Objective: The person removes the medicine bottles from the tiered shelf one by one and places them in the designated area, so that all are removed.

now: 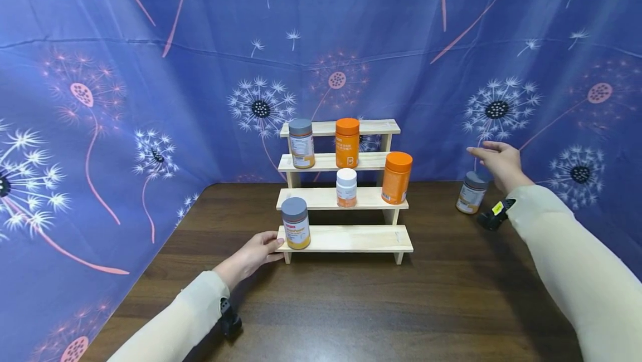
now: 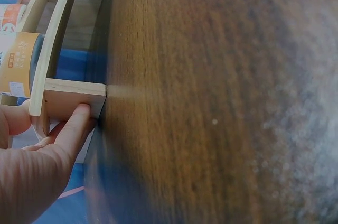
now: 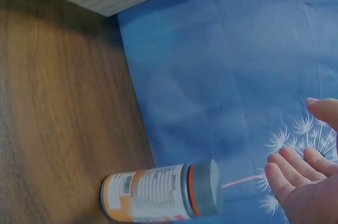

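Observation:
At the left end of a pale wooden four-step display shelf (image 1: pixel 356 239), my left hand (image 1: pixel 253 254) grips the lowest step. In the left wrist view the thumb lies by the board's edge and a finger touches the leg (image 2: pixel 68 97). A grey-lidded supplement bottle (image 1: pixel 297 228) stands on that step, close to the hand. Over on the right, my right hand (image 1: pixel 499 164) is raised just above another grey-lidded bottle (image 1: pixel 470 197), which stands upright on the table. Its fingers (image 3: pixel 290 168) are spread from the thumb, beyond the lid and holding nothing.
Higher on the shelf stand a third grey-lidded bottle (image 1: pixel 302 145), an orange bottle (image 1: pixel 347 147), a small white-capped bottle (image 1: pixel 346 189) and a second orange bottle (image 1: pixel 396 181). A blue dandelion-print cloth (image 1: pixel 200 100) hangs behind the dark wooden table (image 1: pixel 341 306).

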The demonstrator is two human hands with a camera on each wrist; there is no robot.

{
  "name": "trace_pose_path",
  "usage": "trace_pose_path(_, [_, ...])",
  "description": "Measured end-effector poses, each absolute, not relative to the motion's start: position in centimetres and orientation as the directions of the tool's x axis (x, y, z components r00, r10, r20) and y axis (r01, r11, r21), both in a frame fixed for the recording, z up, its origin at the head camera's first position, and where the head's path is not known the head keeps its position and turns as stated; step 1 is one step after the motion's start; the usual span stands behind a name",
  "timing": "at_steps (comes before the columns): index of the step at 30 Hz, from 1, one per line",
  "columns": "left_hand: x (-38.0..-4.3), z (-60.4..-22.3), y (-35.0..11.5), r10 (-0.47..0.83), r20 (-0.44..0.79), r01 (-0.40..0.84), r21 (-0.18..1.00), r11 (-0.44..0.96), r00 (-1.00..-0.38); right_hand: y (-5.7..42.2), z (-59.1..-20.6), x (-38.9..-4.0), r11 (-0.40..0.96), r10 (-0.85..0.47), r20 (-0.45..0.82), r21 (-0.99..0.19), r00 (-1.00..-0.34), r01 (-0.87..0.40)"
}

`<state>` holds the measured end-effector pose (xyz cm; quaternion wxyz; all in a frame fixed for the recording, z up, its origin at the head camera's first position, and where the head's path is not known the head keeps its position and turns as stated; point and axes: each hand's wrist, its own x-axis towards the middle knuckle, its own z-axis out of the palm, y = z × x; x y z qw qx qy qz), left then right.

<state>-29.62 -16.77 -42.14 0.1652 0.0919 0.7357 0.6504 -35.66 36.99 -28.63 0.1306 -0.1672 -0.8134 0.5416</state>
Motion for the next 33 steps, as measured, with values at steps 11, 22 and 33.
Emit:
trace_pose_path(11, [-29.7, -42.3, -16.8, 0.358, -0.118, -0.076, 0.989, 0.128, -0.926, 35.3, -27.8, -35.8, 0.431, 0.314, 0.106, -0.902, -0.944, 0.042])
trace_pose_path(22, [-29.6, -42.2, -16.8, 0.347, -0.124, -0.082, 0.988, 0.132, -0.930, 33.3, -27.2, -36.0, 0.397, 0.288, 0.114, -0.918, -0.951, 0.010])
trace_pose_path(33, [-29.7, -42.5, -16.9, 0.343, -0.127, -0.085, 0.987, 0.135, -0.931, 32.2, -26.3, -36.0, 0.341, 0.260, 0.086, -0.940, -0.962, 0.008])
